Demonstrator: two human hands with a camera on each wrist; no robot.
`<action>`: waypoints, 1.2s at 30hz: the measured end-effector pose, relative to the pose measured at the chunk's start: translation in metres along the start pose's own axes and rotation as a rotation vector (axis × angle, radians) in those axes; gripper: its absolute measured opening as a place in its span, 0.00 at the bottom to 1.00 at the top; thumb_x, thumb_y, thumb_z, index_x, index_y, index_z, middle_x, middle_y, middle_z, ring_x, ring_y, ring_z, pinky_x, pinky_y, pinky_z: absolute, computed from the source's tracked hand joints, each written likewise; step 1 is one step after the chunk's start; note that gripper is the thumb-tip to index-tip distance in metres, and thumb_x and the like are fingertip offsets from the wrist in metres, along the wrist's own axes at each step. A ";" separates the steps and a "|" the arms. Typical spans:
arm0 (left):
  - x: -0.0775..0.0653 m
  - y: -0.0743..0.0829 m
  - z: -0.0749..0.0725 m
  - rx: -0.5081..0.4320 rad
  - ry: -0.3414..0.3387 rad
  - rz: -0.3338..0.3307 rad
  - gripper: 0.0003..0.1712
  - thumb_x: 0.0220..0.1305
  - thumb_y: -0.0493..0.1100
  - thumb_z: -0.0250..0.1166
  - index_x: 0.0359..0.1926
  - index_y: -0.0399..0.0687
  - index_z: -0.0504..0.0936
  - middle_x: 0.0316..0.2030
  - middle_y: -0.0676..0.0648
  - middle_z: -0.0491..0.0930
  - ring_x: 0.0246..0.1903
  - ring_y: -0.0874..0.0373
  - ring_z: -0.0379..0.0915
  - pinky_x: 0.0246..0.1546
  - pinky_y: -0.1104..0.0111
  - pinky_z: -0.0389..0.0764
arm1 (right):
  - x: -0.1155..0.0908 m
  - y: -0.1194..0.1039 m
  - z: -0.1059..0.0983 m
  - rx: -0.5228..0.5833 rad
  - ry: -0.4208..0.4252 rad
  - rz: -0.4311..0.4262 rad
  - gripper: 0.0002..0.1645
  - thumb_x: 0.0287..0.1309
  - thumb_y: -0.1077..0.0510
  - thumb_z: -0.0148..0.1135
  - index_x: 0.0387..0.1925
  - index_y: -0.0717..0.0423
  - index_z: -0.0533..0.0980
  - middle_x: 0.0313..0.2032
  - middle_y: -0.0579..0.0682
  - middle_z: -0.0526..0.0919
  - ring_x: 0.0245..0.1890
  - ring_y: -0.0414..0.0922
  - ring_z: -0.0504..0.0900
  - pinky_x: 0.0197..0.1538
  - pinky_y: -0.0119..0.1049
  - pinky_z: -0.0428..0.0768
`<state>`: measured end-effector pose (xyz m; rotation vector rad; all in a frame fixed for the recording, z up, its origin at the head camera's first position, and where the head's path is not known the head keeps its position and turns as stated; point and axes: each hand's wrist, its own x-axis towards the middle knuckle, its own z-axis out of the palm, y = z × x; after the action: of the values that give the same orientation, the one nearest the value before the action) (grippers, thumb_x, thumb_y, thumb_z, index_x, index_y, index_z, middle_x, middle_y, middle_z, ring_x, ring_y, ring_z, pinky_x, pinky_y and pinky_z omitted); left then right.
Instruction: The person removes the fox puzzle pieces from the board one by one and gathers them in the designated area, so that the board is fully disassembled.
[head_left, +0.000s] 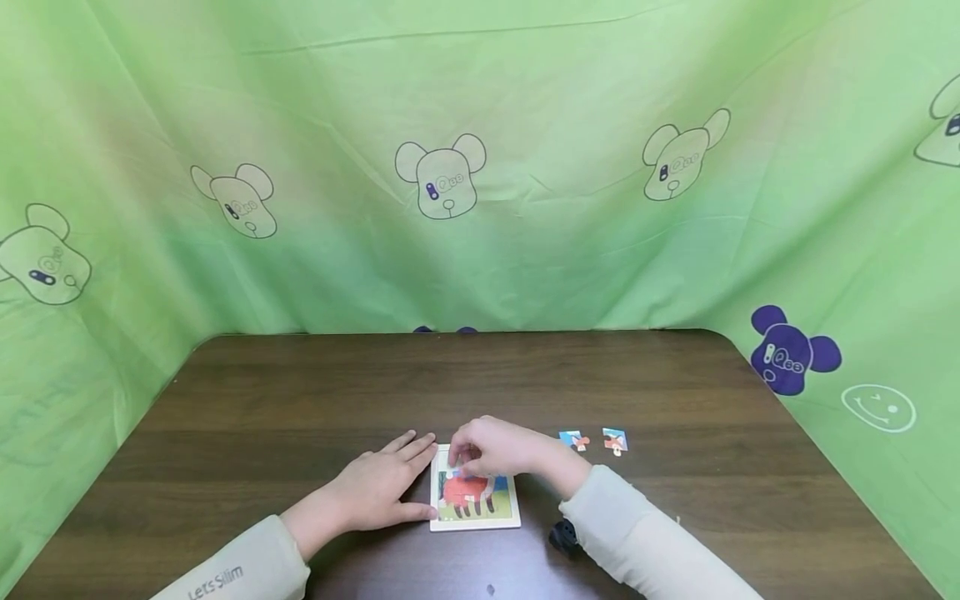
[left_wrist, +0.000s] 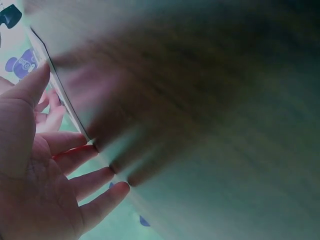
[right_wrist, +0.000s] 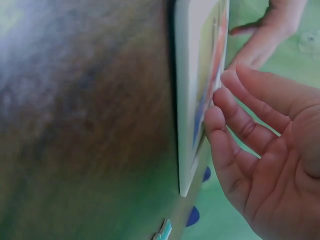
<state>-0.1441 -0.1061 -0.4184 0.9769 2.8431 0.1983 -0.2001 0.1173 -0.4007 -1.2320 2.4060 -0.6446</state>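
A small picture puzzle in a pale frame (head_left: 487, 526) lies on the table, showing a red animal with dark-striped legs on green ground. My left hand (head_left: 378, 487) rests flat beside it, fingers spread, with fingertips near its upper left corner and the thumb at its lower left edge. In the left wrist view those fingers (left_wrist: 102, 207) are stretched out along the tabletop. My right hand (head_left: 491, 446) is over the upper part of the puzzle, covering some of the picture. Seen from the right wrist, its loosely bent fingers (right_wrist: 215, 120) reach the puzzle's face, with no piece visible between them and the thumb.
Two loose puzzle pieces, one blue and orange (head_left: 573, 439) and another beside it (head_left: 615, 440), lie right of the frame, beyond the right forearm. A small black object (head_left: 564, 537) sits by the right sleeve. A green curtain (head_left: 480, 267) hangs behind the brown table (head_left: 337, 383).
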 end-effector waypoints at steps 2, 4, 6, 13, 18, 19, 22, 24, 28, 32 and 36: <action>0.000 0.000 0.000 0.000 0.000 0.000 0.49 0.61 0.69 0.62 0.72 0.42 0.66 0.73 0.45 0.64 0.73 0.43 0.60 0.51 0.46 0.80 | 0.001 -0.001 0.002 -0.013 0.006 0.014 0.04 0.56 0.66 0.66 0.35 0.57 0.83 0.23 0.40 0.75 0.24 0.28 0.68 0.32 0.23 0.70; 0.000 -0.001 0.001 -0.005 -0.002 -0.001 0.49 0.61 0.69 0.62 0.72 0.42 0.66 0.73 0.44 0.64 0.73 0.43 0.60 0.51 0.46 0.80 | 0.001 -0.001 0.003 -0.030 0.010 0.024 0.04 0.55 0.66 0.67 0.34 0.56 0.82 0.24 0.40 0.74 0.24 0.28 0.68 0.32 0.23 0.70; 0.000 -0.001 0.001 -0.006 -0.003 -0.001 0.49 0.61 0.69 0.62 0.72 0.42 0.65 0.73 0.44 0.64 0.73 0.43 0.60 0.52 0.46 0.79 | 0.002 -0.002 0.005 -0.045 0.012 0.030 0.05 0.55 0.65 0.68 0.33 0.55 0.81 0.24 0.41 0.74 0.24 0.29 0.68 0.32 0.23 0.70; -0.003 -0.001 0.001 -0.010 0.001 -0.003 0.49 0.60 0.68 0.63 0.72 0.42 0.66 0.73 0.44 0.64 0.72 0.43 0.60 0.52 0.45 0.79 | 0.004 -0.005 0.010 -0.049 -0.003 0.083 0.07 0.54 0.64 0.70 0.32 0.52 0.79 0.25 0.42 0.73 0.24 0.30 0.68 0.31 0.25 0.70; -0.002 -0.002 0.002 -0.010 0.000 0.000 0.49 0.61 0.68 0.63 0.72 0.41 0.66 0.73 0.44 0.64 0.72 0.42 0.60 0.52 0.45 0.79 | 0.004 -0.006 0.010 -0.045 -0.002 0.095 0.08 0.54 0.65 0.69 0.32 0.52 0.78 0.24 0.41 0.72 0.24 0.31 0.68 0.31 0.25 0.70; -0.001 -0.002 0.002 -0.010 0.000 0.001 0.49 0.61 0.68 0.63 0.72 0.41 0.66 0.73 0.44 0.64 0.72 0.42 0.60 0.52 0.45 0.79 | 0.004 -0.007 0.009 -0.046 -0.001 0.096 0.08 0.54 0.65 0.69 0.32 0.52 0.78 0.24 0.40 0.72 0.24 0.31 0.68 0.31 0.25 0.70; 0.001 -0.003 0.002 -0.012 -0.001 0.001 0.49 0.61 0.68 0.63 0.72 0.42 0.66 0.73 0.44 0.64 0.73 0.42 0.59 0.52 0.45 0.79 | 0.003 -0.008 0.007 -0.036 0.003 0.100 0.09 0.54 0.66 0.69 0.31 0.52 0.77 0.22 0.39 0.70 0.23 0.31 0.68 0.30 0.25 0.71; 0.002 -0.003 0.002 -0.015 -0.003 -0.001 0.49 0.61 0.68 0.63 0.72 0.42 0.65 0.73 0.44 0.64 0.73 0.42 0.59 0.51 0.45 0.79 | 0.003 -0.009 0.006 -0.018 0.002 0.102 0.09 0.54 0.67 0.68 0.31 0.53 0.77 0.22 0.39 0.70 0.22 0.31 0.67 0.29 0.25 0.71; 0.002 -0.003 0.002 -0.018 -0.008 -0.005 0.49 0.60 0.69 0.63 0.73 0.42 0.65 0.74 0.45 0.64 0.73 0.43 0.58 0.51 0.44 0.79 | 0.001 -0.009 0.006 0.030 -0.002 0.098 0.09 0.54 0.68 0.68 0.31 0.54 0.76 0.21 0.39 0.70 0.22 0.31 0.68 0.28 0.24 0.72; 0.001 -0.003 0.003 -0.016 -0.009 -0.010 0.49 0.61 0.69 0.63 0.73 0.42 0.65 0.74 0.45 0.63 0.73 0.43 0.58 0.51 0.44 0.79 | 0.001 -0.007 0.006 0.062 -0.005 0.085 0.09 0.55 0.68 0.68 0.31 0.55 0.76 0.22 0.39 0.70 0.22 0.31 0.68 0.30 0.24 0.72; 0.001 -0.002 0.002 -0.011 -0.010 -0.012 0.49 0.61 0.68 0.63 0.73 0.42 0.65 0.74 0.45 0.64 0.73 0.43 0.58 0.52 0.44 0.79 | 0.002 -0.005 0.006 0.081 -0.004 0.074 0.08 0.56 0.67 0.68 0.31 0.55 0.75 0.22 0.39 0.71 0.23 0.31 0.68 0.32 0.24 0.70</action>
<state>-0.1461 -0.1070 -0.4211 0.9564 2.8348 0.2066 -0.1943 0.1118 -0.4034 -1.1058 2.3853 -0.7090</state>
